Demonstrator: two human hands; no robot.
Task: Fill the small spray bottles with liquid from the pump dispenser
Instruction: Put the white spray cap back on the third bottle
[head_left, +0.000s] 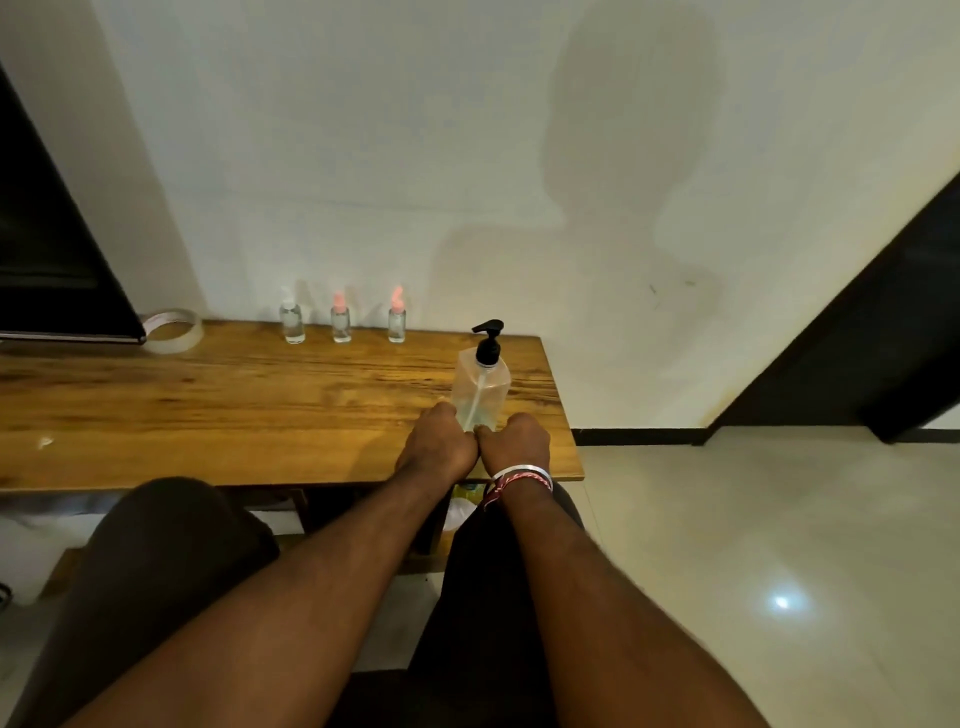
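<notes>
Wooden bench (208, 405) against white wall, left hand (435, 441) and right hand (517, 439) curled side by side at pump dispenser (480, 387) base, grip unclear, three small spray bottles (341, 323) well behind dispenser, tape roll (174, 330) far left.

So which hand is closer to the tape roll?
Left. The left hand is at the pump bottle's base, on the tape roll's side; the right hand sits beside it, farther away.
</notes>
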